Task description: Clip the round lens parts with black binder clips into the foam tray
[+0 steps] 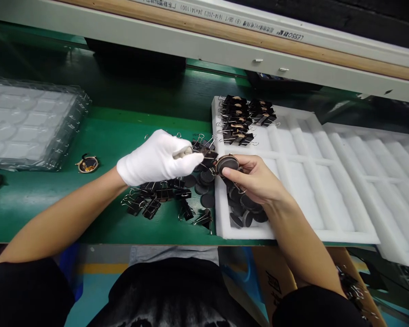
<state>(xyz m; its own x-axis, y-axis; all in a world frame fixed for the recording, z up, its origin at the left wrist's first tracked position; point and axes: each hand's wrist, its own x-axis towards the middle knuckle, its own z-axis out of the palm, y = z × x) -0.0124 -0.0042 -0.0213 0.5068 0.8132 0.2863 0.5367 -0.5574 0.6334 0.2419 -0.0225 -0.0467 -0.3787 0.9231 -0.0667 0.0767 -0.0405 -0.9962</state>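
Observation:
My left hand [160, 159], in a white glove, pinches a black binder clip [207, 154] by its wire handles, its jaws pointing toward my right hand. In my bare right hand [255, 177] is a round watch case [226, 164] with a gold rim, a black disc covering its face and my thumb on top. The clip is close to the case's left edge; whether they touch I cannot tell. Loose binder clips [152, 209] and black round discs [207, 200] lie on the green table below my hands. More black discs [248, 218] fill the tray's near-left compartment.
A white foam tray [284, 159] holds rows of clipped watch cases [236, 120] at its far left. Another foam tray [371, 136] stands at right. Clear plastic trays [30, 122] are stacked left, near a loose watch case [87, 164]. A rail [204, 34] crosses the back.

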